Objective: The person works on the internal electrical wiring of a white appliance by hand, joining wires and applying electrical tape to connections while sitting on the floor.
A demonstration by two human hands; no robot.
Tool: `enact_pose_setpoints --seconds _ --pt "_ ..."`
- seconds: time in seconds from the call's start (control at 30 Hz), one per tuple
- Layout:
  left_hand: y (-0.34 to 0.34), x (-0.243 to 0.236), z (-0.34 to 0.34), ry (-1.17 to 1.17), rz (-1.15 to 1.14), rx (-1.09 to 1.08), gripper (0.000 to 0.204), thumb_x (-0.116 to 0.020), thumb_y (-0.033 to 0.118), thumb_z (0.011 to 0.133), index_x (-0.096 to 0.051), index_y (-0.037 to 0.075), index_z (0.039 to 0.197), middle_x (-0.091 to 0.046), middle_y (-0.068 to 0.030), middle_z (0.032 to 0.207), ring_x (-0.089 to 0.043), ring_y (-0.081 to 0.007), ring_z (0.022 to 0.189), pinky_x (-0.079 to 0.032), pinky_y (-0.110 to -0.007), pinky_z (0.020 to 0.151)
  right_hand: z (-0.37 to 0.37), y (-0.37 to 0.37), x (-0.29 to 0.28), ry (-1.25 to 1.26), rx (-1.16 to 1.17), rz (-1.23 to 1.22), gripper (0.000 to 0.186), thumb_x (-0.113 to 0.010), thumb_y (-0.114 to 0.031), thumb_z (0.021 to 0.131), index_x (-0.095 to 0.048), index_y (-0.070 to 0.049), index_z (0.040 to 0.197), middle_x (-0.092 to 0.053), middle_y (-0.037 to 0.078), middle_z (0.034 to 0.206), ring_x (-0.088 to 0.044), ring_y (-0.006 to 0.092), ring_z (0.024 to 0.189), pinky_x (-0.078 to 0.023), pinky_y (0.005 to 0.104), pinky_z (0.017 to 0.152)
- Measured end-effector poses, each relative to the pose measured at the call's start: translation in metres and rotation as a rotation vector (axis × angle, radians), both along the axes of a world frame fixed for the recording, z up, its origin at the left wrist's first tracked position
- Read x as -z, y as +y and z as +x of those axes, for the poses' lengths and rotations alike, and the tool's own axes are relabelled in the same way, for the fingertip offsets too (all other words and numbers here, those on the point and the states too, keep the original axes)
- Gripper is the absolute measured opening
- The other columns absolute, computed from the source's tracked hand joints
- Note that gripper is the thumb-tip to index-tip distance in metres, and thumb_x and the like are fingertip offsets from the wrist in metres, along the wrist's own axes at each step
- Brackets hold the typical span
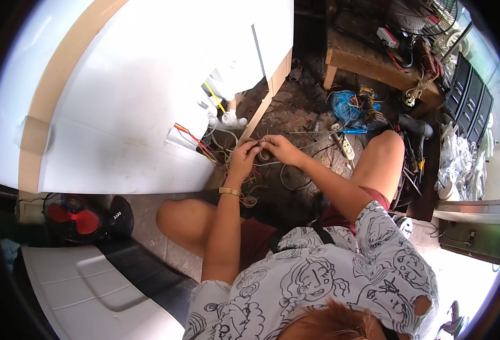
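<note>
Beside the big white casing (131, 130): person sitting low with knees apart, both arms reaching to its near corner.
Thin wires (204, 148): red, yellow and orange ones come out of an opening in the casing, and the loose ends spread below and around both hands.
Left hand (243, 156): fingers pinched narrow on the thin wires, tips almost meeting the other hand's. Gold bracelet (229, 191) on that wrist.
Right hand (281, 150): same deal, thumb and fingers closed up on wire. Which exact strand, can't tell, it's too small.
Floor just past the hands: long screwdriver (356, 131) with a blue handle, white power strip (347, 149) near the right knee, and a tangled blue bundle (345, 106) farther out.
Wooden bench (363, 59): up top, well apart from the hands, with clutter piled on it.
Far right: black drawers (468, 96), with clear plastic bags (458, 161) just below.
Lower left: small fan (71, 218) with red blades, well away from the wires.
</note>
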State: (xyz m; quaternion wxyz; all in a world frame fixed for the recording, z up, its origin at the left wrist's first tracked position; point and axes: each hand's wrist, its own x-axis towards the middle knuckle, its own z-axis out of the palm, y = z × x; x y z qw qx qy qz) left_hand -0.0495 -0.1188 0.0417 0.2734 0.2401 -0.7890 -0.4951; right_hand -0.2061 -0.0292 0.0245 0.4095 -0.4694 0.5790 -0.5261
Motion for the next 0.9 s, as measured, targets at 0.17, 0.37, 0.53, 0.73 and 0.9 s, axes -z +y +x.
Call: enact_pose_setpoints --seconds 0.17,0.37,0.53,0.73,0.9 --pt "-0.006 0.008 0.011 0.031 0.143 -0.128 0.02 -0.064 0.01 0.09 -0.069 -0.005 0.103 -0.065 -0.0069 0.096 -0.06 -0.0155 0.093 -0.047 -0.028 0.085 0.02 0.01 -0.022 0.629 0.302 -0.218 0.048 -0.076 -0.027 0.078 -0.055 -0.005 0.116 -0.063 0.012 0.099 -0.06 0.0331 0.094 -0.045 0.0441 0.084" --pt "-0.014 0.009 0.004 -0.002 0.551 -0.075 0.016 -0.067 0.01 0.09 -0.07 0.0 0.101 -0.066 -0.0006 0.092 -0.059 -0.0086 0.084 -0.047 -0.023 0.078 0.014 0.014 -0.011 0.61 0.047 -0.058 0.061 -0.079 -0.028 0.067 -0.05 -0.007 0.116 -0.063 0.016 0.106 -0.061 0.0375 0.101 -0.046 0.0484 0.085" --pt "-0.007 0.014 -0.002 -0.029 0.625 0.016 0.016 -0.067 0.011 0.09 -0.066 0.0 0.101 -0.065 0.0002 0.089 -0.058 -0.007 0.079 -0.047 -0.021 0.073 -0.011 0.02 -0.022 0.484 -0.158 0.084 0.052 -0.074 -0.031 0.069 -0.053 -0.004 0.108 -0.063 0.022 0.096 -0.062 0.0405 0.091 -0.049 0.0448 0.078" --pt "-0.013 0.019 -0.01 -0.174 0.388 0.055 0.011 -0.068 0.013 0.09 -0.061 0.005 0.089 -0.058 0.0019 0.081 -0.053 -0.0064 0.072 -0.044 -0.023 0.065 -0.014 0.023 -0.025 0.453 -0.224 0.215 0.053 -0.068 -0.037 0.075 -0.053 -0.003 0.112 -0.063 0.025 0.1 -0.061 0.0416 0.094 -0.047 0.0454 0.082" --pt "-0.009 0.015 -0.033 -0.163 0.382 0.069 0.021 -0.069 0.015 0.089 -0.052 0.005 0.08 -0.05 0.0024 0.071 -0.044 -0.0074 0.064 -0.039 -0.026 0.058 -0.029 0.023 -0.018 0.442 -0.256 0.232 0.059 -0.062 -0.037 0.08 -0.052 -0.002 0.126 -0.063 0.02 0.111 -0.061 0.0337 0.098 -0.047 0.0418 0.082"
